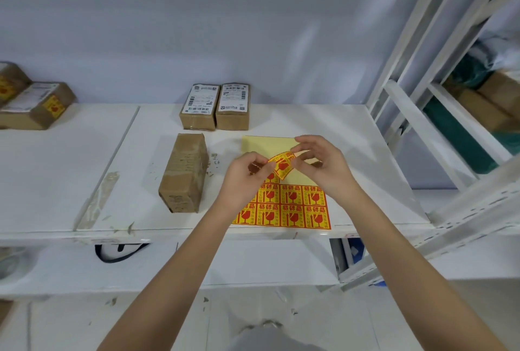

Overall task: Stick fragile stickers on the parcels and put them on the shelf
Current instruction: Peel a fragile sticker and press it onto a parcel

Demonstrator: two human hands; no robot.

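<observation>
A yellow sheet of red fragile stickers [292,207] lies on the white table [126,170], its upper part bare backing. Above it, my left hand [246,173] and my right hand [319,162] both pinch one peeled, curled fragile sticker [282,166]. A brown parcel [184,171] wrapped in tape lies lengthwise just left of my hands. Two parcels with white shipping labels, the left labelled parcel [200,107] and the right labelled parcel [233,105], stand side by side at the back against the wall.
At the far left lie two parcels with a fragile sticker, the nearer stickered parcel [36,105] angled. A white metal shelf [439,114] rises at the right, holding brown boxes [495,97] and green bags. The table's front edge runs below the sheet.
</observation>
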